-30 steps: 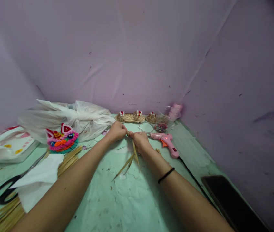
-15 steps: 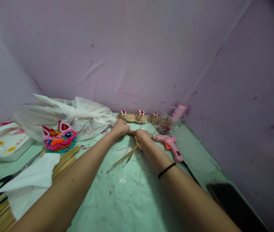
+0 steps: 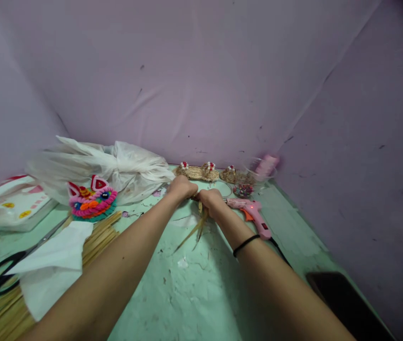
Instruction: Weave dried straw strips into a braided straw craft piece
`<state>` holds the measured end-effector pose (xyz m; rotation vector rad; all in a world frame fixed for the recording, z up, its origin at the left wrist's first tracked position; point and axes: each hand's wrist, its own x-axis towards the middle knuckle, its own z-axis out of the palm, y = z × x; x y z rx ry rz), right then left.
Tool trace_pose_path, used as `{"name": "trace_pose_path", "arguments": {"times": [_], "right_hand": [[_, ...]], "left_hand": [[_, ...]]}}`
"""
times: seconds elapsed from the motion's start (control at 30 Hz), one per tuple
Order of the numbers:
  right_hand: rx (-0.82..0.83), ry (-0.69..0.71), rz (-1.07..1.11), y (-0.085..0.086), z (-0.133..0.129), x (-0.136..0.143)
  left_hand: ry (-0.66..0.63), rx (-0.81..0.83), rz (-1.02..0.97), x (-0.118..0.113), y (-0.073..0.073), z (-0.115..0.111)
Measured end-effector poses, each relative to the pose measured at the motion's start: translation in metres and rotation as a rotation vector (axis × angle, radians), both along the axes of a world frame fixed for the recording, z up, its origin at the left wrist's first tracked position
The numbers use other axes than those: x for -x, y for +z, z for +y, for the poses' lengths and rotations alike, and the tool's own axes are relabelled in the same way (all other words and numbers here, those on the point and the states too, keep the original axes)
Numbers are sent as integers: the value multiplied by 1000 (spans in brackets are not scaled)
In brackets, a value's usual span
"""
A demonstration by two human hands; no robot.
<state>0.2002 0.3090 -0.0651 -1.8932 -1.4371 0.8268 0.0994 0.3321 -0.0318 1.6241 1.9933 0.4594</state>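
My left hand [image 3: 183, 188] and my right hand [image 3: 211, 200] are close together over the green table, both with fingers closed. Between them they grip dry straw strips [image 3: 200, 224], whose loose ends hang below the right hand toward the table. The part inside the fingers is mostly hidden. Just right of my right hand lies a pink glue gun [image 3: 252, 214] with a lit orange light. Behind the hands, woven straw pieces [image 3: 201, 173] topped with red and white beads sit along the wall.
At left are a white plastic bag [image 3: 126, 166], a colourful yarn animal head [image 3: 93, 201], black-handled scissors [image 3: 5, 272], white paper [image 3: 57, 265] and a straw bundle [image 3: 5, 319]. Beads in a clear cup [image 3: 243, 190] stand right of the hands. A dark phone-like slab [image 3: 343, 303] lies front right.
The view has shifted slightly, so the scene sits a little further right. Both hands keep hold of the straw, and its hanging ends have swung a little.
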Motion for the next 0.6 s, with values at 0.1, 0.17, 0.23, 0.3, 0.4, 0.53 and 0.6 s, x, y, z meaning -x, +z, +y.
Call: {"name": "trace_pose_path", "arguments": {"times": [0.1,0.17,0.23,0.3,0.4,0.53,0.6], "right_hand": [[116,-31,-45,7,-9,-2],[107,-40,-73,11,-17,-1],[51,-30,-95,14,-25,0],[-3,-10,-107,16,-32,1],[-41,12,-121,17,-38,1],[-91,51,-170,20,-43,0],[-125,84,-202,21,-46,0]], "left_hand": [[-26,-7,-5,2,0,-9],[-48,-23,-21,4,-2,-15],[-67,-46,-46,6,-4,-20],[-81,-52,-87,7,-5,-25],[-77,22,-178,7,-5,-31],[-18,146,-278,3,-2,-35],[14,167,-306,0,-2,-35]]}}
